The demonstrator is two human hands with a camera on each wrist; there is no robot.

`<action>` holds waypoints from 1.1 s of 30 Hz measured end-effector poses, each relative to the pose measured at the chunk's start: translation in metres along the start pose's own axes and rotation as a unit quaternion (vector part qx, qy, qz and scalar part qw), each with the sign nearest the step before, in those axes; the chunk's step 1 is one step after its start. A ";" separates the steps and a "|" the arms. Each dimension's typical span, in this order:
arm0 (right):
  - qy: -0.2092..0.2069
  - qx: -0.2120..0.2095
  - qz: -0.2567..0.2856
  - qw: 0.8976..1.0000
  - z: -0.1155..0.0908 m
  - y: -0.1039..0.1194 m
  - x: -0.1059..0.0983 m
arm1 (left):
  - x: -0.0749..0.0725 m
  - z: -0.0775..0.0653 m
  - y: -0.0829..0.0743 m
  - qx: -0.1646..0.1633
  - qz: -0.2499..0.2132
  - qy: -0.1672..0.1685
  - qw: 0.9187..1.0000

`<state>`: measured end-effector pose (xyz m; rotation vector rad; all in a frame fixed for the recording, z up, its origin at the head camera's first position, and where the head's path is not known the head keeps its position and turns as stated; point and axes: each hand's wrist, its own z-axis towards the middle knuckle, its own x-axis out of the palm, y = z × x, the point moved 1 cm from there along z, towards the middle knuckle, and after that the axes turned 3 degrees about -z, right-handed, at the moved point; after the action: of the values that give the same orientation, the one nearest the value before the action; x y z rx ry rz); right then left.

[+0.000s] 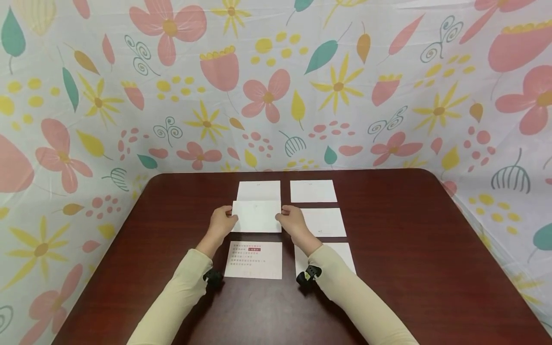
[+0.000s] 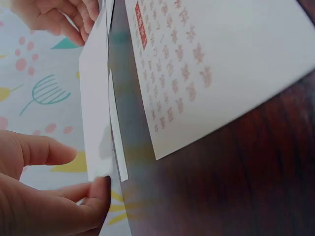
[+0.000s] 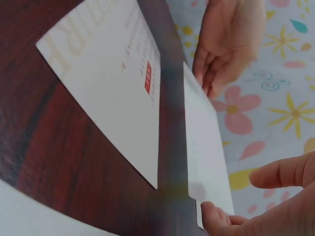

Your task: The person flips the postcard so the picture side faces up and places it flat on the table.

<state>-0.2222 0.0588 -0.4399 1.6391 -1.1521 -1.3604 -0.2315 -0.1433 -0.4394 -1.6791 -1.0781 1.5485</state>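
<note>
Both hands hold a white card [image 1: 256, 216] with a small mark near its top edge. My left hand [image 1: 221, 225] grips its left edge, and my right hand [image 1: 294, 224] grips the right one. The right wrist view shows the right thumb [image 3: 212, 216] at a corner of the card [image 3: 206, 147], which is tilted up. In the left wrist view the left hand [image 2: 54, 191] is at the opposite end of it. Nearer me lies a card printed with red characters [image 1: 254, 268]. Behind the held card, another white card [image 1: 258, 190] is partly covered.
To the right, a column of white cards has a back card [image 1: 313, 191], a middle card [image 1: 325, 223] and a front card [image 1: 342, 254] partly hidden by the right forearm. All rest on a dark reddish wooden table [image 1: 401, 249]. Flower-patterned cloth [image 1: 267, 129] hangs behind it.
</note>
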 end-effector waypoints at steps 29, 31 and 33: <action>-0.038 0.024 0.109 0.993 0.010 0.001 -0.020 | -0.012 0.002 0.002 0.014 -0.133 -0.057 0.989; -0.040 0.021 0.117 0.992 0.010 0.001 -0.019 | -0.013 0.002 0.001 0.018 -0.147 -0.060 0.987; -0.041 0.018 0.126 0.991 0.010 0.001 -0.019 | -0.012 0.001 0.001 0.021 -0.162 -0.060 0.985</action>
<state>-0.2336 0.0765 -0.4340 1.4167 -1.3886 -1.2592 -0.2326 -0.1546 -0.4340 -1.3182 -1.2986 1.4621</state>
